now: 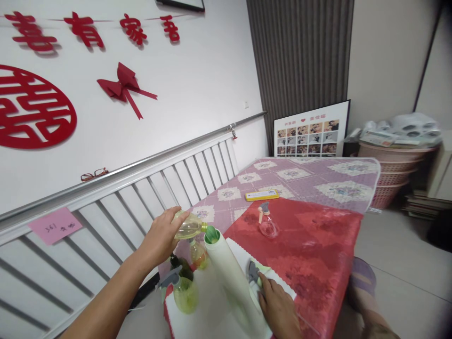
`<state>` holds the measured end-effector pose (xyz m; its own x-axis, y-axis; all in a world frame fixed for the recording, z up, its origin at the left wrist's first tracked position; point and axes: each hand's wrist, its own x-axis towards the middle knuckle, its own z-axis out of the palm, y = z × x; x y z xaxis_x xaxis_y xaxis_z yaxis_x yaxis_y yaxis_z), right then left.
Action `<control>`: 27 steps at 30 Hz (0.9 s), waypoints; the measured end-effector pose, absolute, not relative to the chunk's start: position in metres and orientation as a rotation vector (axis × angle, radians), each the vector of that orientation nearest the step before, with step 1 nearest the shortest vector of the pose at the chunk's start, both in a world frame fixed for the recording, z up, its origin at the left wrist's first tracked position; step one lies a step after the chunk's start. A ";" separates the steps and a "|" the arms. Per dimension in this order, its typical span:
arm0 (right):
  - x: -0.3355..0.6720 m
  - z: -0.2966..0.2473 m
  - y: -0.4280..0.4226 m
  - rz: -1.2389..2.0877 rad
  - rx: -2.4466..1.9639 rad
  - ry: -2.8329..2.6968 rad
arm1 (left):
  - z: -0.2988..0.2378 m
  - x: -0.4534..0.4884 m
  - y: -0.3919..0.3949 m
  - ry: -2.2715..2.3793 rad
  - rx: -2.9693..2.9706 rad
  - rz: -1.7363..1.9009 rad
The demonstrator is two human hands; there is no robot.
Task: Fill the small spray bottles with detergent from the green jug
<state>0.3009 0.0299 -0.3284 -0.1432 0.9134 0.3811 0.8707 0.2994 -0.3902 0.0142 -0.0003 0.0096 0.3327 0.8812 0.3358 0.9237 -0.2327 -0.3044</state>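
Note:
My left hand [165,235] is wrapped around a clear pale-yellow bottle [189,228], tipped sideways. Its neck points at the open top of a tall pale-green cylinder [229,273], where something green shows at the rim. Fingers of my right hand [278,303] close on a grey and green spray head [254,272] beside the cylinder. Close by on the left stand a yellow-green spray bottle [186,295], a small yellowish bottle [198,255] and a partly hidden dark bottle [184,269]. A clear pinkish spray bottle [269,228] rests farther back.
A red cloth [318,235] lies over the patterned purple tablecloth [293,173], with a yellow flat case [262,195] on it. White railings [151,188] run along the left. Stacked pink baskets [391,169] stand at right; someone's leg [367,301] shows below.

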 end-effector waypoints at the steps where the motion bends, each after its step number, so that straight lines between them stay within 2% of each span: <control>1: 0.301 -0.329 0.030 0.097 -1.580 -2.021 | 0.010 0.014 0.000 -1.586 -2.159 -0.128; 27: 0.301 -0.335 0.032 0.026 -1.542 -2.033 | 0.010 0.014 0.001 -1.550 -2.140 -0.095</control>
<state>0.3011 0.0315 -0.3347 -0.1629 0.8870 0.4321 0.8759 0.3316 -0.3506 0.0141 0.0014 0.0097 0.3516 0.8743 0.3346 0.9087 -0.2329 -0.3464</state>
